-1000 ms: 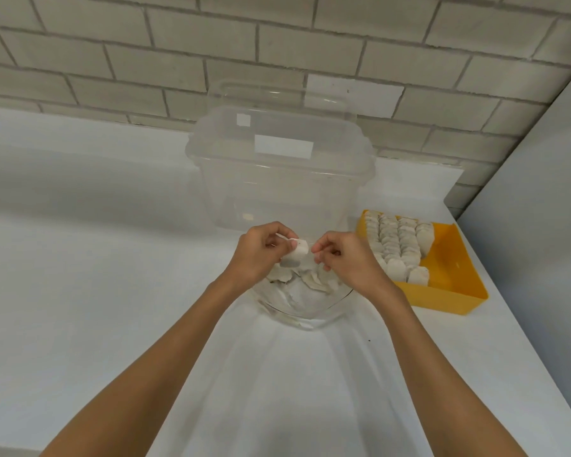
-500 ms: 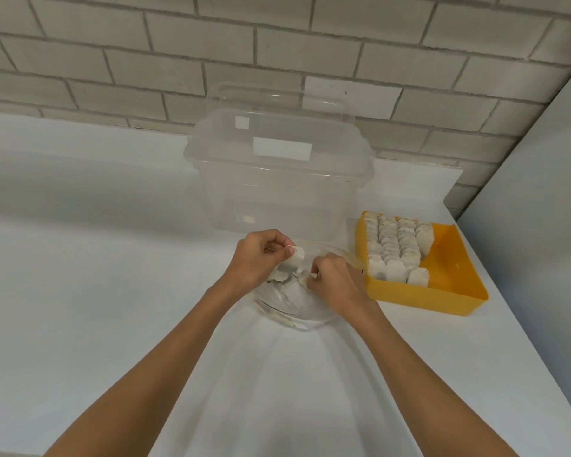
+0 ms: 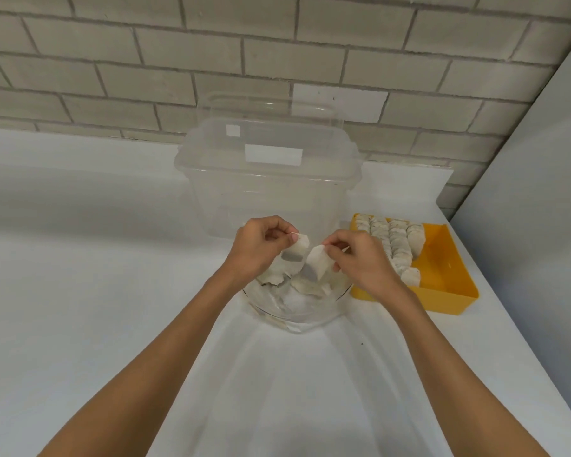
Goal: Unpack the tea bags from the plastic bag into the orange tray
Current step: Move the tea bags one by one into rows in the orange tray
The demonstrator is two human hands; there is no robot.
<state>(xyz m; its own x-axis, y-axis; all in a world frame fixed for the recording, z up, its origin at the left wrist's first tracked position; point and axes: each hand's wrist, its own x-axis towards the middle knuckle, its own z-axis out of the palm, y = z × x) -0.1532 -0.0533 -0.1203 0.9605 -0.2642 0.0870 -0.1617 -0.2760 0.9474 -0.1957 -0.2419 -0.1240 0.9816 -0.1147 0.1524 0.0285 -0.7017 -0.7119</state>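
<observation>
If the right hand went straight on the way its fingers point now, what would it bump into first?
Most likely the other tea bag that the left hand pinches, just ahead. The right hand pinches its own tea bag and points leftward at it, though depth is hard to judge.

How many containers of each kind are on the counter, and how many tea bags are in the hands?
orange tray: 1
clear lidded tub: 1
plastic bag: 1
tea bags held: 2, left tea bag pinched by the left hand, right tea bag pinched by the right hand
Total: 5
The tea bags lying in the tray and the bag overlap too much to count.
</observation>
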